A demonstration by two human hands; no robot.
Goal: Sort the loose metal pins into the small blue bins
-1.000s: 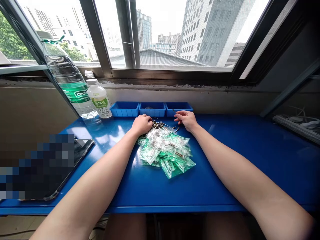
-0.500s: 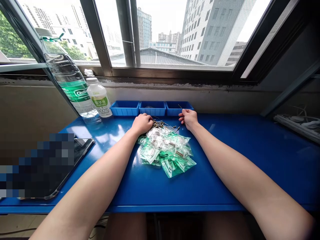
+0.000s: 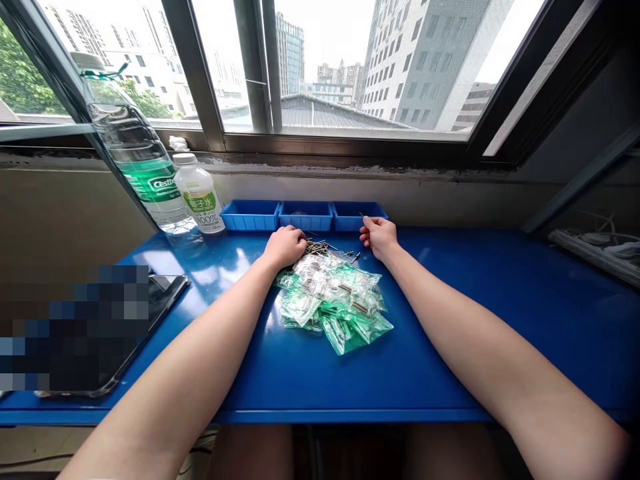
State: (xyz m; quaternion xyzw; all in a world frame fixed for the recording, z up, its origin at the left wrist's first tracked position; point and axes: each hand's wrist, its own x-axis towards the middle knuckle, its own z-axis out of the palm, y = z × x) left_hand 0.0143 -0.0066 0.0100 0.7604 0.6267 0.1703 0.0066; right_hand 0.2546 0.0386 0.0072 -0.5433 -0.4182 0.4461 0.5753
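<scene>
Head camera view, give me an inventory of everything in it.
Metal pins: many, gold and dark, heaped beyond the bags
Plastic bags: several, clear and green, mid-table
Bins: three, blue, table's back edge
Large bottle: one, clear and green, back left
Small bottle: one, white and green, beside it
Device: one, dark, partly pixelated, table's left
Power strip: one, white, far right
Table: one, blue, underneath
Window: one, dark-framed, back
Buildings: several, grey and white, outside
Trees: some, green, outside left
Legs: two, below table
Forearms: two, bare, over table
Left hand: one, bare, beside the pins
Right hand: one, bare, pinching one pin near the rightmost bin
</scene>
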